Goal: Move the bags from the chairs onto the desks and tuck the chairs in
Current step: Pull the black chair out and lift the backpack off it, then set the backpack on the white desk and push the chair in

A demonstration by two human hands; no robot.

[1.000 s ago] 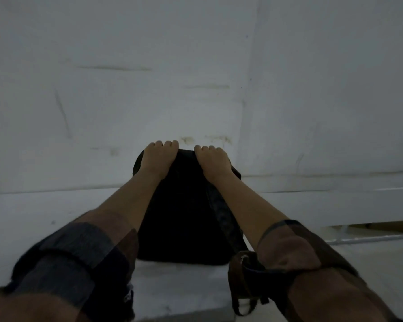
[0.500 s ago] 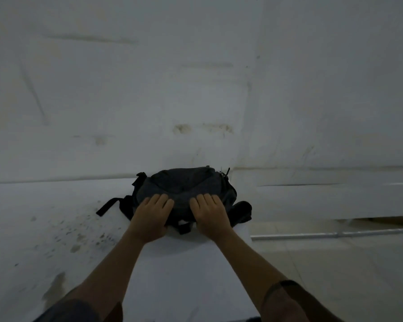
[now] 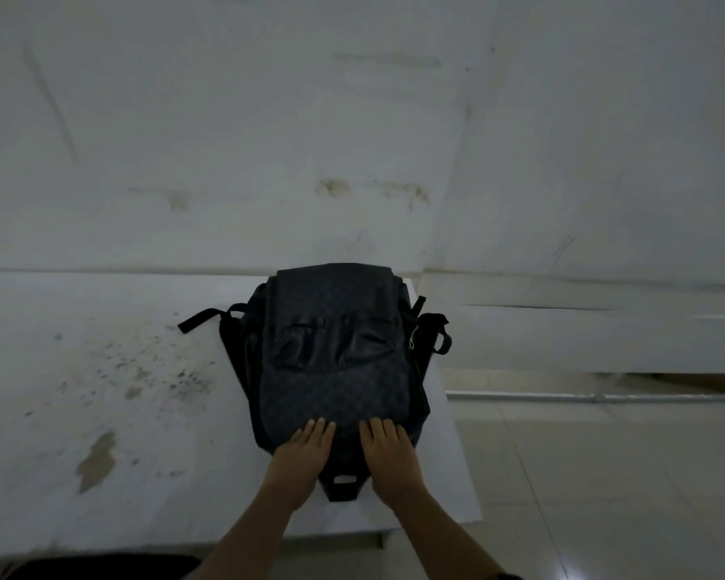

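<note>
A dark checked backpack lies flat on the white desk, near the desk's right end, its bottom toward the wall and its top handle loop toward me. Straps stick out on both sides of it. My left hand and my right hand rest palm-down side by side on the bag's near end, fingers stretched out flat. Neither hand is clenched around any part of the bag. A dark shape, maybe the chair, shows at the bottom left edge, mostly out of view.
The desk top is stained with brown spots left of the bag. A white wall stands right behind the desk. To the right is a second white desk with a metal bar under it, above tiled floor.
The backpack went from upright in my grip to tipped over and lying flat on the desk. My hands moved from gripping its top to resting flat on its near end.
</note>
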